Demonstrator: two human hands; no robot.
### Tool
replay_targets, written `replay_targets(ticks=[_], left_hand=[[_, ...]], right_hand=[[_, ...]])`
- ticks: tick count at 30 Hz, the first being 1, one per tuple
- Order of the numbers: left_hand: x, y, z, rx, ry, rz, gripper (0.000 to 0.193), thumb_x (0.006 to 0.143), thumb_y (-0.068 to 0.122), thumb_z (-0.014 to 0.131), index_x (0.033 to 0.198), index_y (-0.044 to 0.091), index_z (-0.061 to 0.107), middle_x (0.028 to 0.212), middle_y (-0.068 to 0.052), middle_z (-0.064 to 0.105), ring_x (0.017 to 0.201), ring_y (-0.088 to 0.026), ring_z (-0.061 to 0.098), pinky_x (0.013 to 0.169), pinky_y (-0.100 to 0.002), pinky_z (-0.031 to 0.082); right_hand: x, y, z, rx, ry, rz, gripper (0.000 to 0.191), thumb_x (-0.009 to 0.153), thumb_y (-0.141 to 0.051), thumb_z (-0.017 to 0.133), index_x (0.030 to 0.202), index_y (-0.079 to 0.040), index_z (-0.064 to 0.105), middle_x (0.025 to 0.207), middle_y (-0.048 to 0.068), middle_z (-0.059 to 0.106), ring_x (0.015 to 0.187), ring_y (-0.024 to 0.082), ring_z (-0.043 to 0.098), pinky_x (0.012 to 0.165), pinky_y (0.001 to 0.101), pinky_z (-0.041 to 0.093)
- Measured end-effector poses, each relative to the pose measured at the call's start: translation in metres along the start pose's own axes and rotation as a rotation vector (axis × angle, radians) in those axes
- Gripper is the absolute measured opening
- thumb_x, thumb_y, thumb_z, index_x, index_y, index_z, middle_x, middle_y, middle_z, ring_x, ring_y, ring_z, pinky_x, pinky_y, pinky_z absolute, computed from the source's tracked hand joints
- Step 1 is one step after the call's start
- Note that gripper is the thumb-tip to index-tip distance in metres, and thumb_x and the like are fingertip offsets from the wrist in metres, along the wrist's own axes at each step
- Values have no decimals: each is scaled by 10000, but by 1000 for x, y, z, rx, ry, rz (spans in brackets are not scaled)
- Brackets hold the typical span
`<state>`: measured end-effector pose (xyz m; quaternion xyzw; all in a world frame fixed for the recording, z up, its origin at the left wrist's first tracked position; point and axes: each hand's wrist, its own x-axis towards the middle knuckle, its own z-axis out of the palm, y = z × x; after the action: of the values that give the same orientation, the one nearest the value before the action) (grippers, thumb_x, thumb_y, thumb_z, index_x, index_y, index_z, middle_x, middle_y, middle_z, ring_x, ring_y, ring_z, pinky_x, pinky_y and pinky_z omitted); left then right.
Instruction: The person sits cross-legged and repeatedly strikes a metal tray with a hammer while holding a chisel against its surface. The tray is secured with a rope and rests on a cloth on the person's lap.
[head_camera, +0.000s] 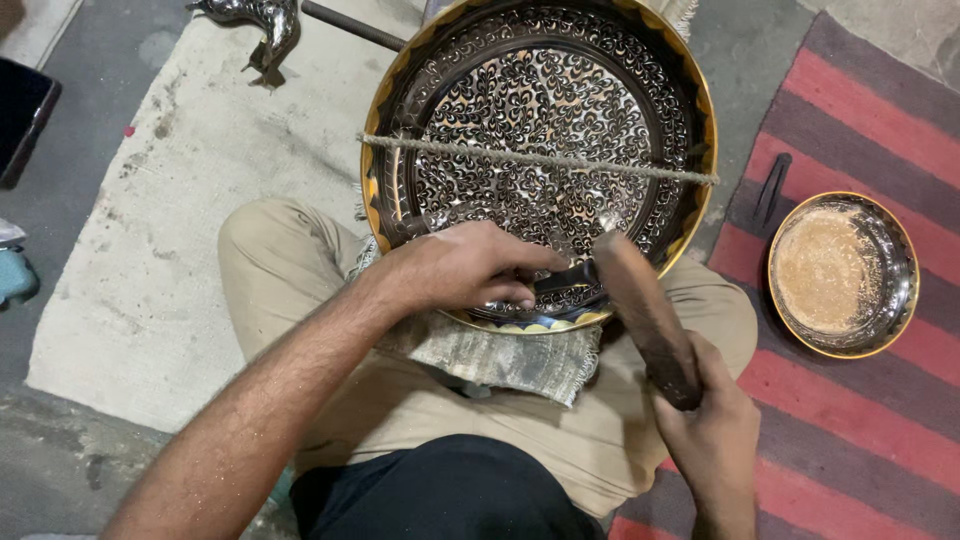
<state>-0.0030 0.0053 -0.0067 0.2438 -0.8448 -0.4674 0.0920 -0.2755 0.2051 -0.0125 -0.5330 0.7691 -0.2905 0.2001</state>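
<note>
Chisel (568, 277) sits pinched in our left hand (465, 268), tip on the near rim of the tray (540, 120) on our lap; right hand (712, 425) is wrapped round the mallet (648, 315). We judge light, square taps safest (cord (540, 160) crosses above).

The large engraved metal tray (540, 120) is dark brown to black, covered all over with silvery curling leaf-like scrollwork, and its rim is golden yellow with dark triangular marks. A pale beige cord (540, 160) crosses it. The wooden mallet (648, 318) is dark reddish brown. The cloth (500, 352) under the tray is grey-beige with dark smudges. The trousers (290, 270) are khaki. The small bowl (842, 274) is silvery and dark inside with a gold rim and a tan, sandy centre. The rug (880, 130) has red and grey-purple stripes; the mat (200, 200) is dirty off-white.
</note>
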Motion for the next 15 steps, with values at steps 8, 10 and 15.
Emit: replay_targets(ticks=[8, 10, 15], left_hand=[[-3, 0, -2, -9, 20, 19, 516, 877, 309, 749, 1375, 244, 628, 1004, -110, 786, 925, -272, 774, 826, -444, 581], [-2, 0, -1, -13, 34, 55, 521, 874, 299, 751, 1375, 227, 625, 1025, -118, 780, 930, -281, 772, 814, -449, 578], [-3, -1, -1, -19, 28, 52, 514, 882, 289, 739, 1379, 230, 623, 1013, -119, 785, 942, -285, 768, 828, -444, 576]], right_hand=[[-7, 5, 4, -53, 12, 35, 589, 786, -158, 852, 1309, -45, 605, 926, 116, 709, 825, 147, 652, 737, 324, 547], [-10, 7, 5, -256, -5, 54, 672, 736, -148, 893, 1346, -58, 624, 935, 142, 710, 855, 140, 631, 723, 342, 533], [-18, 11, 4, -111, 44, 27, 555, 806, -181, 854, 1306, -75, 637, 943, 159, 720, 849, 280, 697, 736, 373, 548]])
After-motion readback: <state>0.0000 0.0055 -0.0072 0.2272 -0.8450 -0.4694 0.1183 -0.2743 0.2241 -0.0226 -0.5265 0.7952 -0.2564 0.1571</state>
